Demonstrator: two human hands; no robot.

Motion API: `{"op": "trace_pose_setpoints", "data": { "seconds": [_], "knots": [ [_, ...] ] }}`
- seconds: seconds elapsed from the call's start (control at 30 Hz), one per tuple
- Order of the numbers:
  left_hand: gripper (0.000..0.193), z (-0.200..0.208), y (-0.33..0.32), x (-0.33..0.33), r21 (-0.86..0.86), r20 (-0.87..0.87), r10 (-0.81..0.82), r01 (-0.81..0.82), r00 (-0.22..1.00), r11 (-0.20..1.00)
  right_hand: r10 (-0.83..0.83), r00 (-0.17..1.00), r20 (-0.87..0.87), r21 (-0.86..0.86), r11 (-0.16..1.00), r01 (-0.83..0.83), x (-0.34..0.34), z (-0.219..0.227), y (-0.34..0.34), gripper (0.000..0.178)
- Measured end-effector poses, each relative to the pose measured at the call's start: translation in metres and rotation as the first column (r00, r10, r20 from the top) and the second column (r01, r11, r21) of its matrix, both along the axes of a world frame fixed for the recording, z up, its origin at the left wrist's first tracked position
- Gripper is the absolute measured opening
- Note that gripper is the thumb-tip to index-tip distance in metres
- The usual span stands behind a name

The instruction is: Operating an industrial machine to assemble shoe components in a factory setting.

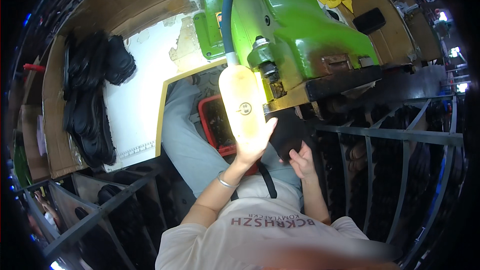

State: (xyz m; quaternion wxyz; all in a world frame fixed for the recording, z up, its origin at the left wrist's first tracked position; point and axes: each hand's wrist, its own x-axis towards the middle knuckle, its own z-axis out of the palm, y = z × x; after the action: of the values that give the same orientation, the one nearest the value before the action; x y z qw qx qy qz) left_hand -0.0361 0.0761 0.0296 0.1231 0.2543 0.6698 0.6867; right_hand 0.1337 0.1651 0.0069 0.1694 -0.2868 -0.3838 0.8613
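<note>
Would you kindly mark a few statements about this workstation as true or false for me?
1. The machine is painted green. True.
2. The left hand rests on a red lamp. False: it touches a lit, pale yellowish lamp on a blue-grey hose.
3. The right hand holds a dark piece below the machine. True.
4. The left wrist is bare. False: it wears a silver bangle.
5. A red crate sits beside the person's knee. True.
</note>
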Motion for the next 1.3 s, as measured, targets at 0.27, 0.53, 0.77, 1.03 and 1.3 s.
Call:
{"op": "trace_pose_setpoints", "data": {
  "seconds": [0.27, 0.53, 0.77, 1.03, 1.3],
  "knots": [
    [0.008, -0.012, -0.001, -0.002, 0.012, -0.052, 0.089, -0.088, 0.995, 0.996, -0.206, 0.978, -0.022, 0.137, 0.969, 0.207, 0.011, 0.032, 0.003, 0.037],
    [0.031, 0.017, -0.026, -0.007, 0.167, 0.134, 0.058, -0.081, 0.989, 0.983, -0.170, 0.984, 0.045, 0.306, 0.940, 0.148, -0.025, 0.072, 0.054, 0.030],
    [0.029, 0.012, -0.033, -0.012, 0.126, 0.006, 0.124, -0.124, 0.992, 0.984, 0.040, 0.999, -0.002, 0.253, 0.967, -0.038, -0.038, 0.016, 0.066, 0.033],
    [0.024, 0.018, 0.010, -0.013, -0.100, -0.327, 0.083, -0.122, 0.941, 0.988, 0.000, 1.000, -0.030, -0.079, 0.997, -0.002, 0.001, -0.018, 0.006, 0.029],
    [0.025, 0.040, 0.010, -0.010, 0.061, -0.040, 0.075, -0.073, 0.996, 0.995, -0.282, 0.959, 0.011, 0.194, 0.942, 0.275, 0.006, 0.042, 0.017, 0.032]
  ]
}}
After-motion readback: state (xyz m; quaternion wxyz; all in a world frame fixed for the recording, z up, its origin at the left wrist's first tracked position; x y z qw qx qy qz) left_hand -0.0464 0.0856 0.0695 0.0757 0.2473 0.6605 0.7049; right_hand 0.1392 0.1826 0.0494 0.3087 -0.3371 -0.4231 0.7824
